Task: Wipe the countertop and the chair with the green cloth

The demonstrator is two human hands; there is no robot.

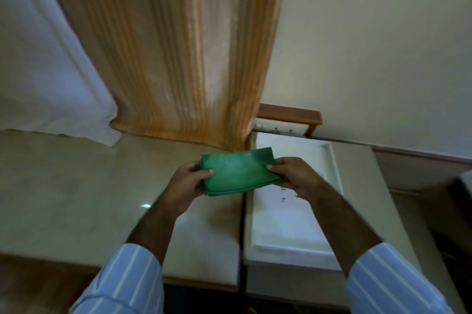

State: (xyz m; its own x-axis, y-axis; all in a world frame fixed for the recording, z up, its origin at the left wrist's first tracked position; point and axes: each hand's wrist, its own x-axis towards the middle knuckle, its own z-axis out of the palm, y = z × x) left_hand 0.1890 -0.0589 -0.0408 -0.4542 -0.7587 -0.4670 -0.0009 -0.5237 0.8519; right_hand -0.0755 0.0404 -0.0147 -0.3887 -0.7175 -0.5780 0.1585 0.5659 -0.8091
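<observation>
A folded green cloth is held in the air above the pale stone countertop, in the middle of the head view. My left hand grips its left edge, thumb on top. My right hand pinches its right edge. Both forearms reach forward from blue striped sleeves. No chair is in view.
An orange striped curtain and a white curtain hang down to the countertop's back edge. A white recessed tray or basin lies right of the cloth. A wooden-framed switch panel sits on the wall behind it.
</observation>
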